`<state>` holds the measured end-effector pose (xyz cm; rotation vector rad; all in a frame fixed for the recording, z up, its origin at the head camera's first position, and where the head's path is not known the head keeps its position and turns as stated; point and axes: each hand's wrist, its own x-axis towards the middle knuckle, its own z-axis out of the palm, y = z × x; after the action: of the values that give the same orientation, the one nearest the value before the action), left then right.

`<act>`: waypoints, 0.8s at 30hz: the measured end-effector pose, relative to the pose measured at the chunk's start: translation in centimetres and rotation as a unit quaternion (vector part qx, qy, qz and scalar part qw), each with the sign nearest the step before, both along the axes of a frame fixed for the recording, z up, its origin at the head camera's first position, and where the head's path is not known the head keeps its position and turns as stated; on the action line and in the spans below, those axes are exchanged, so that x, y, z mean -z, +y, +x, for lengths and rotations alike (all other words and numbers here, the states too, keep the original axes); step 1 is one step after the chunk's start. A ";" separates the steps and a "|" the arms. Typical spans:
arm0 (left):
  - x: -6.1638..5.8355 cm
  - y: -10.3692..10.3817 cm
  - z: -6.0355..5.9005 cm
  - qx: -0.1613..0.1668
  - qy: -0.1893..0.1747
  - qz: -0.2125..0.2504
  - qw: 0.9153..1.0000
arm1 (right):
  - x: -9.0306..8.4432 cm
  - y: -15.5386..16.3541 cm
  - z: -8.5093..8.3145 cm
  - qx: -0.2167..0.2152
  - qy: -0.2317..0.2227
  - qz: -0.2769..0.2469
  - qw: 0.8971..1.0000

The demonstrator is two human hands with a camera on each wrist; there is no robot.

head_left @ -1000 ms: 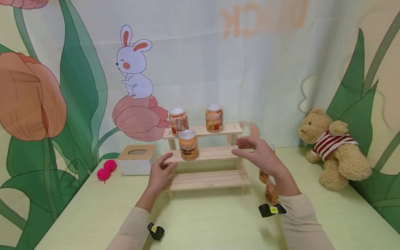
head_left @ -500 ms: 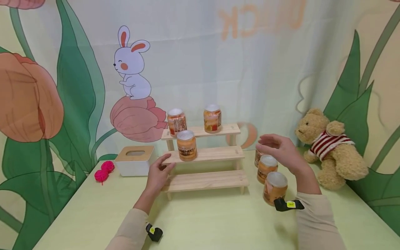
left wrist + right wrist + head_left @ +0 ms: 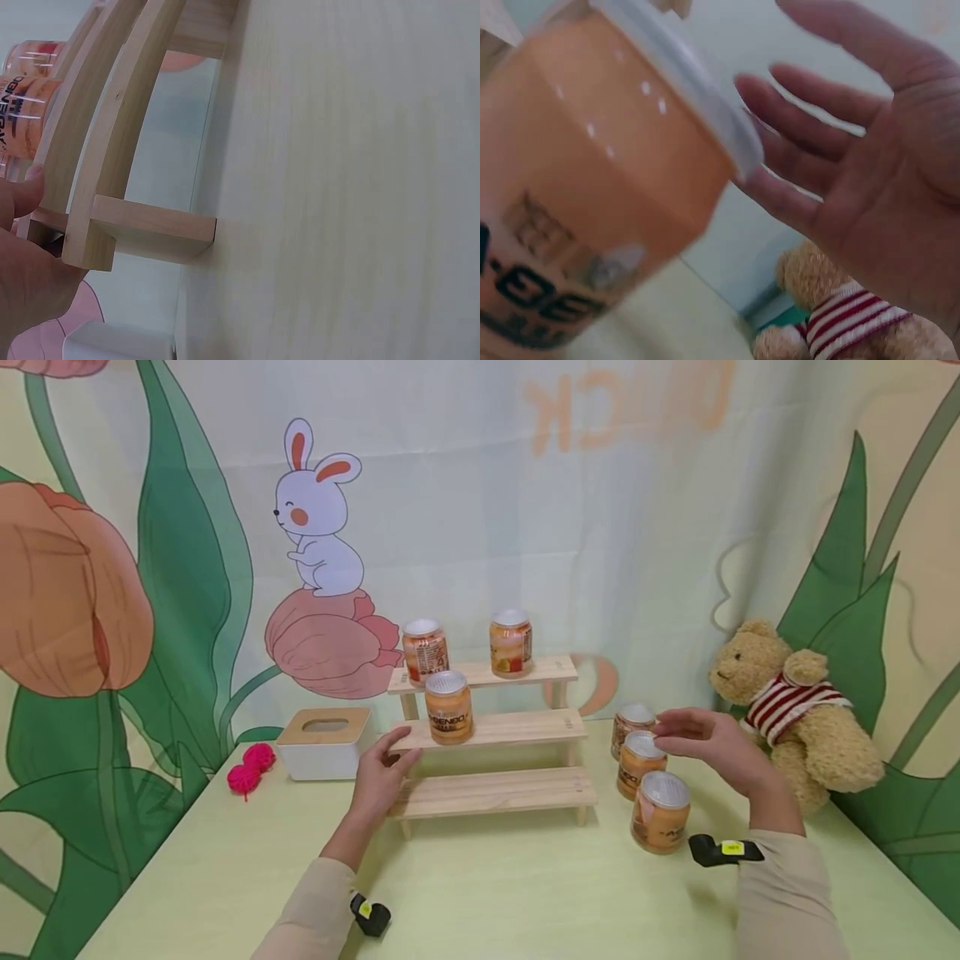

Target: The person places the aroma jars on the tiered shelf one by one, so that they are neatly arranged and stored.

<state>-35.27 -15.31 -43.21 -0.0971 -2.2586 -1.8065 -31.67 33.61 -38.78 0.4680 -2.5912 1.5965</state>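
Note:
A three-step wooden shelf (image 3: 487, 793) stands on the table. My left hand (image 3: 382, 781) holds the left end of its middle step; in the left wrist view the thumb (image 3: 28, 191) lies by that board. An orange jar with a silvery lid (image 3: 449, 710) is upright on the middle step, and two similar jars, left (image 3: 425, 652) and right (image 3: 511, 645), stand on the top step. My right hand (image 3: 716, 747) hovers with relaxed fingers beside a row of three more jars: back (image 3: 630, 727), middle (image 3: 641, 768) and front (image 3: 660, 818). It holds nothing.
A tissue box with a wooden lid (image 3: 322, 752) and pink yarn balls (image 3: 251, 770) are left of the shelf. A teddy bear in a striped top (image 3: 798, 710) sits at the right. A printed curtain (image 3: 480, 527) hangs behind the table.
My right hand has moved right and down from the shelf's right end, past the row of jars, to their right side. My left hand and the jars stay in place.

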 end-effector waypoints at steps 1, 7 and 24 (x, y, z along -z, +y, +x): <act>0.0 0.0 0.0 -0.001 0.000 -0.001 1.000 | 0.3 0.4 0.1 -0.022 0.004 -0.011 1.000; -0.1 0.1 0.0 -0.002 -0.004 -0.006 1.000 | 1.9 2.2 0.2 -0.195 -0.011 -0.072 0.978; 0.1 0.0 -0.1 -0.006 -0.003 -0.015 1.000 | 5.7 2.1 -0.7 -0.311 -0.134 -0.103 0.935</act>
<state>-35.38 -15.35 -43.32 -0.0842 -2.2853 -1.7711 -32.37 35.75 -44.49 1.2268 -2.5533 2.2269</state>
